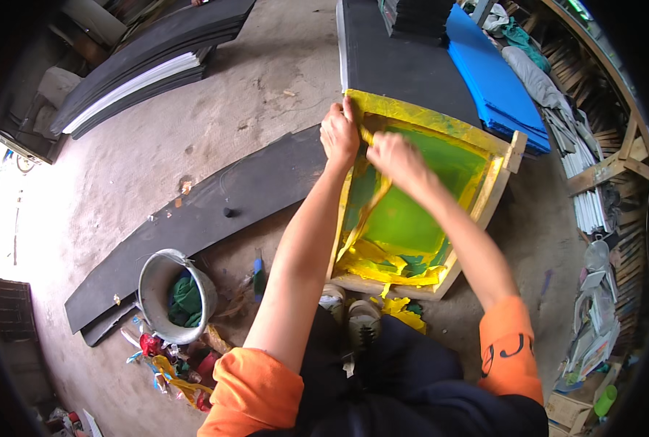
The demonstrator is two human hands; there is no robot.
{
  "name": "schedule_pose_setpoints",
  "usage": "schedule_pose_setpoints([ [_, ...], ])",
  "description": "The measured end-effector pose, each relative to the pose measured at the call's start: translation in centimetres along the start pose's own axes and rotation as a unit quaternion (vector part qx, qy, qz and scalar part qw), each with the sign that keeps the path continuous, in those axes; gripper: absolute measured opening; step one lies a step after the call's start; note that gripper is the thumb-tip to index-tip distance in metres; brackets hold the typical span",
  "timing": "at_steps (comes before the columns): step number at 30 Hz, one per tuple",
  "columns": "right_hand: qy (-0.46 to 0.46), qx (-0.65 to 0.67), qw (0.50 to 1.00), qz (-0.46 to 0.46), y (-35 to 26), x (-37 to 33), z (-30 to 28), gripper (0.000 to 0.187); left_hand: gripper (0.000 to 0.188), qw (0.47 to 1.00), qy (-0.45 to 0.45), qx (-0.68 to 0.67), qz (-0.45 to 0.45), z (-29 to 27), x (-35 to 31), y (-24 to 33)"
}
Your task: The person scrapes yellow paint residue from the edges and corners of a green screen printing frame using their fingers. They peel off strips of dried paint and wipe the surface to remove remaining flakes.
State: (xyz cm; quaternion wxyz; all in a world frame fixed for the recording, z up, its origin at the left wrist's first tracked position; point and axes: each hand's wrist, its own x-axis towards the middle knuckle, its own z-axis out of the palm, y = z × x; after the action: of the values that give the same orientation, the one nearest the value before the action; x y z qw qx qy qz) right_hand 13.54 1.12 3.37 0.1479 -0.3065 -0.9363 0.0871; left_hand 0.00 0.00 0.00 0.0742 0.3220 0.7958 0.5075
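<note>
A wooden screen-printing frame point(361, 285) with green mesh point(419, 204) stands tilted before me, its far end by a dark sheet stack. Yellow tape point(430, 116) covers much of its inner edges. My left hand point(340, 135) is closed around the far left corner of the frame. Close beside it, my right hand point(401, 160), slightly blurred, is closed on a strip of yellow tape point(374, 207), which hangs loose over the mesh. Crumpled yellow tape point(390, 268) gathers at the near end of the frame, and more yellow scraps point(404, 315) lie on the floor below.
A grey bucket point(147, 291) with dark green cloth point(186, 302) stands left of my legs, beside colourful scraps point(175, 371). Long black sheets point(193, 218) lie on the floor. Blue sheets point(495, 87) are stacked at far right; a wooden rack point(608, 171) lines the right side.
</note>
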Motion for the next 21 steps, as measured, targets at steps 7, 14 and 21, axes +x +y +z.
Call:
schedule_pose_setpoints([
  [7,-0.017,0.102,0.985,0.140,2.9,-10.9,0.2,0.021,0.054,0.995,0.006,-0.068,0.067,0.3,0.2,-0.9],
  [14,0.068,0.212,0.954,0.199,3.8,-10.8,4.2,0.023,0.030,0.979,0.062,-0.060,0.183,-1.8,-4.5,-1.5],
  [21,0.103,0.381,0.895,0.208,3.0,-11.8,5.2,0.022,0.050,0.774,-0.115,-0.551,-0.288,0.7,-7.8,3.2],
])
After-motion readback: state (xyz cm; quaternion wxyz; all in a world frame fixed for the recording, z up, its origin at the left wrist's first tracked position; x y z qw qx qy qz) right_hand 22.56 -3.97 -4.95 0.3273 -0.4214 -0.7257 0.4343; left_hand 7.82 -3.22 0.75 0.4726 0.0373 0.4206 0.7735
